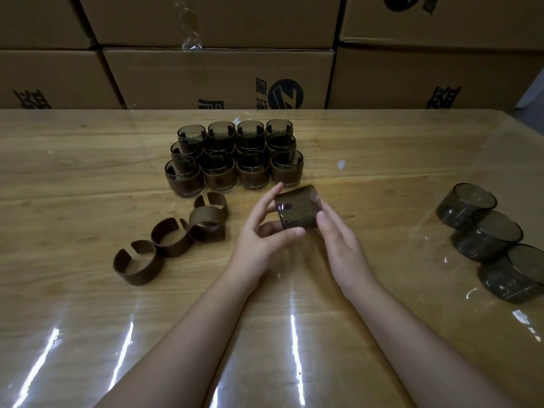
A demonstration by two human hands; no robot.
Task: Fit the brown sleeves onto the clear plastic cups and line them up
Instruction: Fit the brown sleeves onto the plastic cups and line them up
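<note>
A smoky clear cup (298, 212) is held tipped on its side above the middle of the worktop (73, 178), gripped between both hands. The left hand (262, 231) is curled round its near side, with the thumb under the lower rim and the forefinger stretched up along the cup's left edge; the right hand (341, 245) is pressed against its right side, the thumb laid on the wall and the remaining fingers hidden behind the cup. No sleeve is seen on this cup. Just beyond the hands, a block of finished cups (235, 159), each wrapped in a brown sleeve, is set in close rows, touching one another. To the left of the hands, four loose brown sleeves (173, 238), open split rings, are scattered in a rough diagonal line, the two farthest ones overlapping. Well apart on the right, three bare cups (488, 240) are placed in a diagonal row running toward the near right edge, each just beside the next. The worktop is covered by a glossy clear sheet, and stacked cardboard boxes (217, 75) are ranged behind it.
</note>
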